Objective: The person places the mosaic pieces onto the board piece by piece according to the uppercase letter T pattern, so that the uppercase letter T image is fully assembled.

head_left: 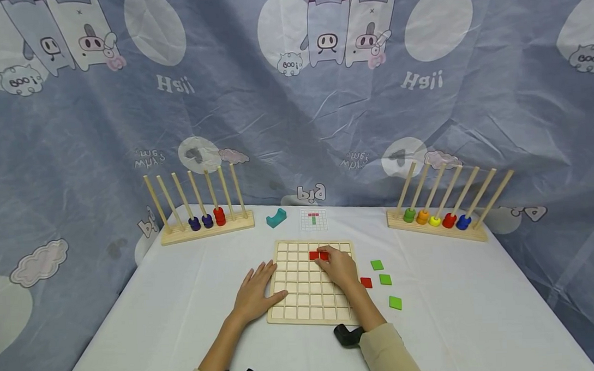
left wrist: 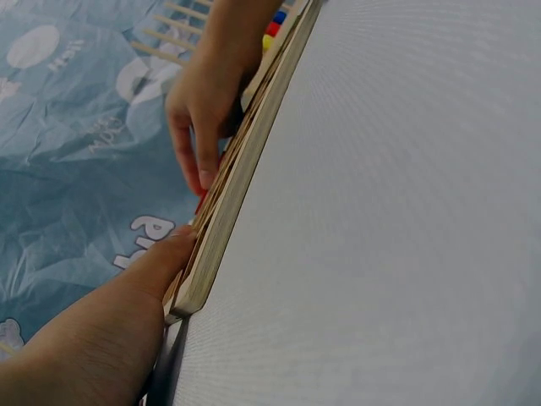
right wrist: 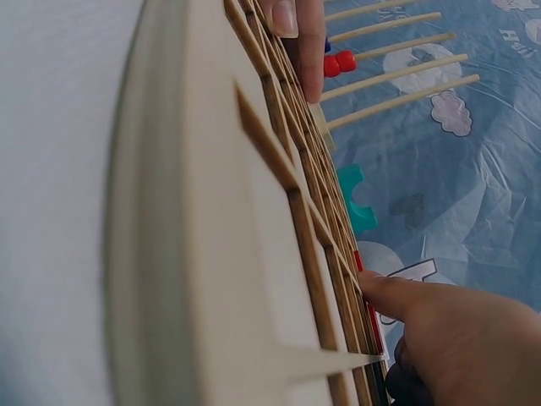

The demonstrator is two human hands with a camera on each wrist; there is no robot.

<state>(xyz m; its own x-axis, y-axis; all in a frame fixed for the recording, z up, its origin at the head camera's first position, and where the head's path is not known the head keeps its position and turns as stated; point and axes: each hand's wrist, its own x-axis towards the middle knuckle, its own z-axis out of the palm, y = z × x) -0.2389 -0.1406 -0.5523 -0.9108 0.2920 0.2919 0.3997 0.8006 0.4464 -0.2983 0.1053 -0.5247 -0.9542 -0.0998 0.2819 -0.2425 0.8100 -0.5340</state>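
Observation:
A wooden grid board (head_left: 303, 301) lies on the white table, with two red square tiles side by side in its upper part. My right hand (head_left: 340, 267) reaches over the board and pinches the right-hand red tile (head_left: 324, 256) between thumb and fingertips. The other red tile (head_left: 313, 256) sits in the neighbouring cell. My left hand (head_left: 255, 293) lies spread at the board's left edge, its thumb over the frame; the left wrist view shows that thumb (left wrist: 173, 254) on the rim. In the right wrist view, the right thumb (right wrist: 385, 292) meets the red strip at the board's surface.
Right of the board lie a loose red tile (head_left: 366, 282) and several green tiles (head_left: 385, 279). Behind it are a pattern card (head_left: 305, 224) and a teal curved block (head_left: 276, 218). Peg racks with coloured beads stand back left (head_left: 207, 233) and back right (head_left: 436, 231).

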